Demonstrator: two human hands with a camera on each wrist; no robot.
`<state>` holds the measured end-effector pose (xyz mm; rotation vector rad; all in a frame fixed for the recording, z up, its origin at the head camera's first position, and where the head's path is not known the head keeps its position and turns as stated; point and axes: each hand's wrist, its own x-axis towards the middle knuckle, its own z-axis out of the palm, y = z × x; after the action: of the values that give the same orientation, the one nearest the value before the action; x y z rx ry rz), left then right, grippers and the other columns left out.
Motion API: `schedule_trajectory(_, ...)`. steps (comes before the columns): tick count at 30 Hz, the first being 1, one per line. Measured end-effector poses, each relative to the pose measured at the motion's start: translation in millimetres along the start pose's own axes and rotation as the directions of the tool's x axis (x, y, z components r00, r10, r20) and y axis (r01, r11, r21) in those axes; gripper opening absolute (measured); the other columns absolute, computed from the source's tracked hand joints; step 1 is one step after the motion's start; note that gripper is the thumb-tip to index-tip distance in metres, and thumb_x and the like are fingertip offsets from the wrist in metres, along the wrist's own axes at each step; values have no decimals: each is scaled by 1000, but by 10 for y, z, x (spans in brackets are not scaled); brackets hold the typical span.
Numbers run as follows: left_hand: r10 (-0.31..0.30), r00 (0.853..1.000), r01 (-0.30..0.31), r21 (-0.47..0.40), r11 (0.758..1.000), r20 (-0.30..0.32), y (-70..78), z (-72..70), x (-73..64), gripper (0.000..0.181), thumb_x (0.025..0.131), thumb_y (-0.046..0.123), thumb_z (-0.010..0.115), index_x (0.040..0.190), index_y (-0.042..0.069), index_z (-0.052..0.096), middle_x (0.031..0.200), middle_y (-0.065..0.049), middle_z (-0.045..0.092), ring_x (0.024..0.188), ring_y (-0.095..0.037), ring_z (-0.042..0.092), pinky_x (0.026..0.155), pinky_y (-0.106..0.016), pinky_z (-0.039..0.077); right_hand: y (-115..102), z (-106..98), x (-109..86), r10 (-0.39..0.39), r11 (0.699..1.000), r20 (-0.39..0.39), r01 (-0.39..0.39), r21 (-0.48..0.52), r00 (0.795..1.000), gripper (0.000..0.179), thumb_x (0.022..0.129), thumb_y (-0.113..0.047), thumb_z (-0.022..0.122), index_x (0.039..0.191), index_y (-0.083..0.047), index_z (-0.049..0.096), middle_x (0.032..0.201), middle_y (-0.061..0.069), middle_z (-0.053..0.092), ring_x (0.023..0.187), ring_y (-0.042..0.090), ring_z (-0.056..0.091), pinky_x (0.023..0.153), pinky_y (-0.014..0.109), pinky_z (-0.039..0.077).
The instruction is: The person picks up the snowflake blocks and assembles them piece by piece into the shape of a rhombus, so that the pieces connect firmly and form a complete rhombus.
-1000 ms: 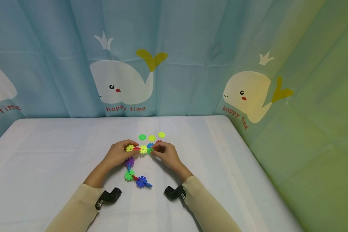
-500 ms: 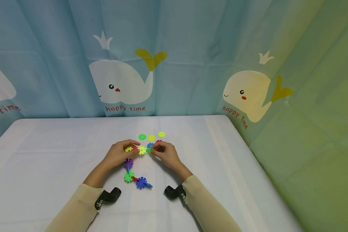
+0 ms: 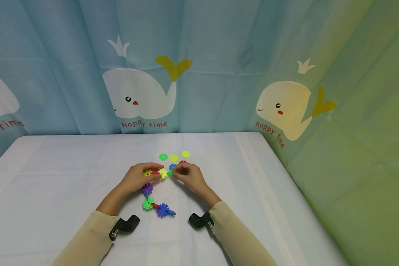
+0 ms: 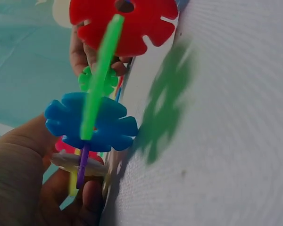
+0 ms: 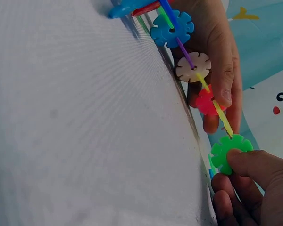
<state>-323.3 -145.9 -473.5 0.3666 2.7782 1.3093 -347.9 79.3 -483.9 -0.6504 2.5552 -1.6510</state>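
A chain of slotted plastic snowflake discs curves over the table, joined edge to edge at alternating angles. My left hand (image 3: 135, 179) holds its upper end, thumb and fingers around the red disc (image 3: 154, 173) and by the end yellow disc (image 3: 163, 173). My right hand (image 3: 193, 180) pinches a loose-ended green disc (image 5: 222, 149), its edge meeting the yellow disc. Below hang the purple disc (image 3: 147, 189), a second green disc (image 3: 148, 204) and a dark blue disc (image 3: 162, 210). In the left wrist view, a red disc (image 4: 132, 33) fills the top.
Behind the hands lie loose discs: a green one (image 3: 163, 157), yellow ones (image 3: 174, 158) and a blue one (image 3: 172, 167) partly covered by the right hand. The white table (image 3: 252, 221) ends at a whale-print curtain (image 3: 212, 103).
My left hand has slid slightly right along the chain toward the end yellow disc. The chain's lower part has shifted a little nearer. The right hand keeps its pinch on the green disc.
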Motion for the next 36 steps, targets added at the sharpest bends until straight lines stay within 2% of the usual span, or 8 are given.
schedule_trajectory(5, -15, 1000, 15, 13, 1000, 13, 2, 9, 5, 41, 87, 35, 75, 124, 20, 69, 131, -7, 64, 130, -34, 51, 109, -60, 35, 1, -3, 9, -5, 1000, 21, 5, 3, 1000, 13, 85, -1, 74, 97, 5, 72, 95, 21, 70, 76, 18, 62, 68, 17, 48)
schedule_trajectory(17, -47, 999, 46, 38, 998, 19, 1, 19, 7, 45, 83, 32, 78, 125, 18, 69, 132, -10, 63, 131, -37, 49, 108, -61, 34, -3, -6, -24, -12, 999, 16, 13, -31, 1000, 10, 86, -7, 75, 97, -5, 74, 94, 9, 72, 76, 7, 61, 70, 20, 51)
schedule_trajectory(27, -65, 998, 64, 47, 997, 13, -13, 44, 24, 43, 83, 34, 78, 123, 20, 70, 132, -9, 64, 130, -37, 50, 107, -62, 34, 1, 9, -25, -20, 999, 25, 21, -38, 999, 10, 87, -6, 74, 97, -5, 75, 94, 10, 71, 77, 11, 60, 69, 19, 50)
schedule_trajectory(36, -58, 998, 57, 47, 997, 2, 1, 59, 23, 42, 82, 33, 77, 122, 20, 71, 129, -10, 65, 126, -35, 54, 105, -59, 39, -5, 16, -6, -32, 997, 35, 34, -67, 999, 11, 87, -7, 74, 97, -5, 75, 94, 8, 72, 76, 7, 60, 70, 20, 51)
